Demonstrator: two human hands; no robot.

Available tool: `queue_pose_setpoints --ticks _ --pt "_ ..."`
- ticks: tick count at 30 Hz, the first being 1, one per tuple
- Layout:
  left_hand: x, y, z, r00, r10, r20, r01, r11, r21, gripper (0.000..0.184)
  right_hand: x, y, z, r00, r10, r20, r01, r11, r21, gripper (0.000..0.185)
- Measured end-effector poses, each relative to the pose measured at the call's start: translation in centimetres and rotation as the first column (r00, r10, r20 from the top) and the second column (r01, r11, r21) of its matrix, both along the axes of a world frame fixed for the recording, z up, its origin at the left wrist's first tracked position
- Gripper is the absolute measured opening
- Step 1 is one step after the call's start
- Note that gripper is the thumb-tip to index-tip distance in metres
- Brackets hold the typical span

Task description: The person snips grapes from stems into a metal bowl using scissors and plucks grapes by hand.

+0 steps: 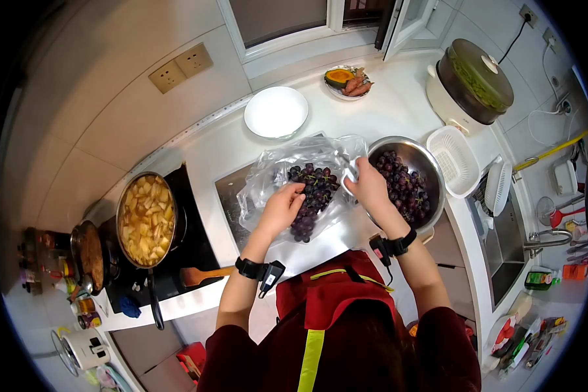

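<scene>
A bunch of dark purple grapes (pixel 317 195) lies on a crumpled clear plastic bag (pixel 258 186) on the counter in front of me. My left hand (pixel 283 208) is at the bunch's left side, its curled fingers pinching at the grapes. Just right of the bunch, my right hand (pixel 370 185) is closed around what looks like a pair of scissors (pixel 350 171), grey and shiny, partly hidden by the fingers. Beside that hand stands a steel bowl (pixel 436 171) with more dark grapes (pixel 405 186) in it.
A white plate (pixel 276 112), a small dish of squash and sweet potatoes (pixel 348 83), a white basket (pixel 452 160) and a lidded cooker (pixel 472 85) stand around. Left, a pan of cut pieces (pixel 147 222) sits on the black stove (pixel 193 242), near a wooden spatula (pixel 202 276). The sink (pixel 503 242) is right.
</scene>
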State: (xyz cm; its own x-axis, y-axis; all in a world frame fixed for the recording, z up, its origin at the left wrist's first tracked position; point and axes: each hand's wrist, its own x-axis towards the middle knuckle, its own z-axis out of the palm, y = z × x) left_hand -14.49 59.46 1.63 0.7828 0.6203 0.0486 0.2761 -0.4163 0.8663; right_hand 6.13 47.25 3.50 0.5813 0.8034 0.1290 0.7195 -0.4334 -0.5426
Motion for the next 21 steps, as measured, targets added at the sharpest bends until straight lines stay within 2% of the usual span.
queue_pose_setpoints --ticks 3,4,5,7,8,12,14,17,21 --pt "0.2 -0.5 -0.4 0.999 -0.033 0.001 0.033 0.999 0.027 0.024 -1.9 -1.0 -0.3 0.996 0.066 -0.067 -0.064 0.997 0.045 0.041" --pt "0.4 -0.4 -0.7 0.999 -0.010 -0.047 0.014 0.997 0.078 0.024 -2.3 -1.0 -0.4 0.996 0.065 -0.067 -0.062 0.997 0.045 0.041" --pt "0.5 -0.3 -1.0 0.995 0.015 -0.094 -0.003 0.991 0.132 0.024 -2.7 -0.9 -0.7 0.989 0.064 -0.133 -0.056 0.997 0.060 0.039" --pt "1.0 0.2 -1.8 0.997 0.037 -0.075 -0.021 0.979 0.203 0.023 -3.1 -0.5 -1.3 0.963 0.063 -0.261 -0.041 0.995 0.090 0.036" --pt "1.4 0.3 -1.8 0.997 0.058 -0.054 -0.042 0.963 0.267 0.023 -3.1 -0.3 -1.6 0.961 0.056 -0.269 -0.032 0.995 0.093 0.035" --pt "2.5 1.1 -2.0 0.997 0.027 -0.066 -0.003 0.942 0.336 0.020 -3.0 -0.2 -3.1 0.963 0.030 -0.267 -0.004 0.995 0.097 0.035" --pt "3.1 1.5 -2.8 0.988 0.051 -0.145 0.004 0.936 0.352 0.020 -2.9 -0.2 -3.8 0.925 -0.019 -0.381 0.044 0.997 0.058 0.035" --pt "3.3 2.0 -3.9 0.971 0.128 -0.202 -0.042 0.924 0.380 0.021 -3.1 0.0 -5.4 0.919 -0.084 -0.386 0.107 0.994 0.038 0.038" --pt "3.8 2.3 -4.0 0.981 0.140 -0.136 -0.072 0.907 0.414 0.029 -3.0 0.3 -7.0 0.910 -0.071 -0.409 0.129 0.985 0.115 0.037"
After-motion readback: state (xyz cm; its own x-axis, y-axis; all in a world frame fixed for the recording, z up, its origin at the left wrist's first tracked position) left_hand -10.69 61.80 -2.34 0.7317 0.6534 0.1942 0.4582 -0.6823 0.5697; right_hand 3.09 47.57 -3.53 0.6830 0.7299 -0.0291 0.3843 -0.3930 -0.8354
